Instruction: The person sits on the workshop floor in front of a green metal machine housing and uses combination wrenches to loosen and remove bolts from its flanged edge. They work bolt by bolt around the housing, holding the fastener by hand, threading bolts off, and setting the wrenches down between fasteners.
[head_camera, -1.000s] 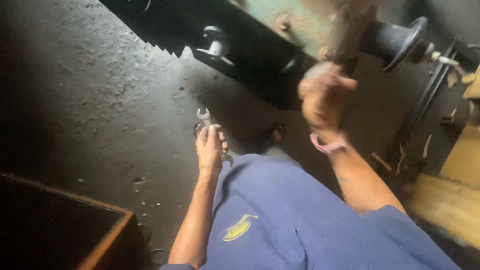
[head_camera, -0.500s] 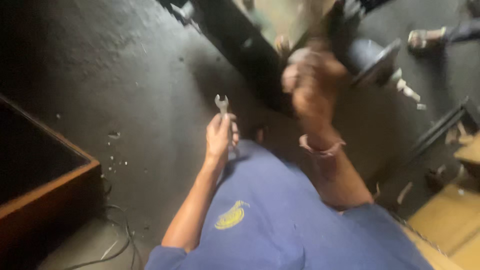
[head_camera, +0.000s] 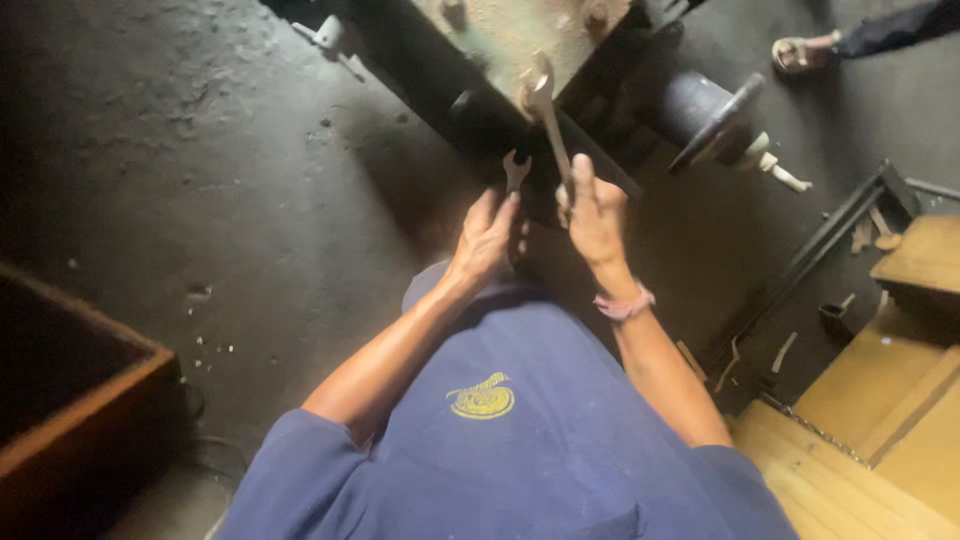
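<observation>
My left hand (head_camera: 487, 236) grips a small open-ended spanner (head_camera: 515, 172) with its jaws pointing up towards the dark underside of a machine. My right hand (head_camera: 594, 213) holds a longer ring spanner (head_camera: 547, 122) whose ring end rests on the rusty green plate of the machine (head_camera: 500, 40), near a bolt head. Both hands are close together, just below the machine's edge. My blue shirt with a yellow emblem fills the lower middle.
A dark pulley and shaft (head_camera: 705, 105) stick out right of the machine. A person's sandalled foot (head_camera: 803, 52) is at top right. Wooden boards (head_camera: 880, 420) and metal bars lie at right. A brown wooden box (head_camera: 90, 400) stands at left on the grey concrete floor.
My left hand rose with the small spanner from beside my knee up to the machine. My right hand came down off the machine top and now holds the long spanner against the plate.
</observation>
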